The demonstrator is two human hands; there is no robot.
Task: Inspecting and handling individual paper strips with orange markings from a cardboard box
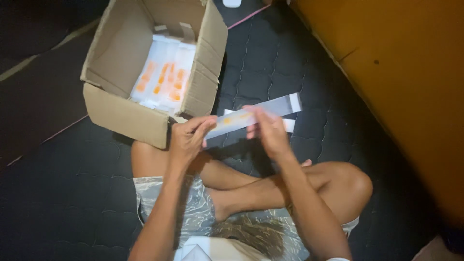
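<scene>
I sit cross-legged on a dark quilted mattress (270,58). Both hands hold a long clear plastic sleeve (285,106) with small orange pieces inside, raised above my knees. My left hand (188,137) grips its left end between thumb and fingers. My right hand (268,130) pinches it near the middle. An open cardboard box (123,116) stands just left of my hands, tilted toward me. Several more clear packets with orange pieces (164,79) lie inside it.
An orange wall or panel (406,72) runs along the right. Another white strip (289,125) lies on the mattress under the sleeve. A small white object (232,3) sits at the top edge. My bare legs (299,186) are folded below my hands.
</scene>
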